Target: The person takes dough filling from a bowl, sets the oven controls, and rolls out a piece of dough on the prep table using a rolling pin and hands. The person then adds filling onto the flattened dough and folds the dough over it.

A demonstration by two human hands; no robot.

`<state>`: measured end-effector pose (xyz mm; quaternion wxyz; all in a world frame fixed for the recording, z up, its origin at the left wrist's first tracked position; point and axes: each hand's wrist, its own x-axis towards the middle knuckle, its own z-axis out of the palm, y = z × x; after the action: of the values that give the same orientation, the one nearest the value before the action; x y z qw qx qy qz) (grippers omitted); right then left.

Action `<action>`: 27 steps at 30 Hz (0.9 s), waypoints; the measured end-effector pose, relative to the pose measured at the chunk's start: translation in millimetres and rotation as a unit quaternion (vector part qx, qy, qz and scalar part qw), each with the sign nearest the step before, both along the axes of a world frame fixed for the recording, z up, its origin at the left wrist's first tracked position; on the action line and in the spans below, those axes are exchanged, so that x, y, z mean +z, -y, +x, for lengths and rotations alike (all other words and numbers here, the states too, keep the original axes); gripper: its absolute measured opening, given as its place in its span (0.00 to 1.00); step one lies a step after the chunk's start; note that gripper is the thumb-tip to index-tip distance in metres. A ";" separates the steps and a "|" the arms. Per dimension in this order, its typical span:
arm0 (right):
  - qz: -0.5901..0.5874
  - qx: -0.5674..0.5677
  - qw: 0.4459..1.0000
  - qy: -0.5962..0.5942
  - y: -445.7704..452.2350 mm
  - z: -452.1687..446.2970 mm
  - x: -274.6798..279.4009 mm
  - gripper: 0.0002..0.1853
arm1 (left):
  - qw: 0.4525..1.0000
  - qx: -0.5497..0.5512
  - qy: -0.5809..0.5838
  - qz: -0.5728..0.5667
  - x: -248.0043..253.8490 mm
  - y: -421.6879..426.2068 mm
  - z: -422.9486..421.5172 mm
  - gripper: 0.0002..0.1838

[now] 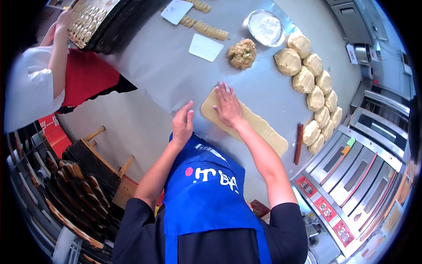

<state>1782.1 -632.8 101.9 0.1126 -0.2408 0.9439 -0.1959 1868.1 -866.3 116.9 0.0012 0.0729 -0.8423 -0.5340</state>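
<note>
A long flat sheet of dough [259, 127] lies on the metal table [162, 70] in front of me. My right hand [228, 105] rests palm down on its upper left part, fingers stretched out and nothing held. Off the sheet's left end, above the table's near edge, my left hand [183, 125] is raised with its fingers apart, empty. Beyond the sheet sit a lump of filling [241, 54] and a metal bowl of white powder [266, 28]. A white scraper [205, 47] lies left of the filling.
Several dough pieces [315, 97] line the right side, near a brown rolling pin [299, 144]. Cut dough strips [204, 29] and another white scraper [176, 11] lie at the back. A co-worker [57, 75] holds a tray [90, 20] at left. Ovens [351, 185] stand at right.
</note>
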 end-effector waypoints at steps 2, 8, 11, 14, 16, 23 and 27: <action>0.019 0.018 1.000 0.015 0.0 -3.2 -3.8 0.44 | 0.998 0.063 0.018 0.016 4.7 4.4 2.1 0.17; 0.003 0.089 0.993 0.073 8.4 18.7 4.5 0.44 | 0.985 0.156 0.041 0.063 17.3 6.8 21.6 0.19; -0.008 0.082 0.996 0.040 10.4 21.4 3.6 0.46 | 0.981 0.177 0.043 0.062 20.3 4.9 35.2 0.20; -0.031 0.150 0.987 0.041 9.3 39.4 -0.9 0.47 | 0.978 0.191 0.031 0.076 22.0 -4.1 46.9 0.19; 0.002 0.155 0.988 0.013 11.7 43.6 -1.8 0.47 | 0.978 0.188 0.025 0.085 21.4 -8.3 52.1 0.19; -0.015 0.173 0.985 -0.005 9.6 70.0 -2.3 0.49 | 0.986 0.146 0.027 0.073 22.8 -17.7 71.8 0.20; -0.081 0.040 0.995 -0.044 -2.3 85.9 5.7 0.50 | 0.986 0.145 0.019 0.081 26.7 -19.9 79.1 0.20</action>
<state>1868.0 -630.5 107.6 0.0591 -0.2949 0.9187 -0.2560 1947.3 -846.3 143.5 0.0567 0.2044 -0.7765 -0.5933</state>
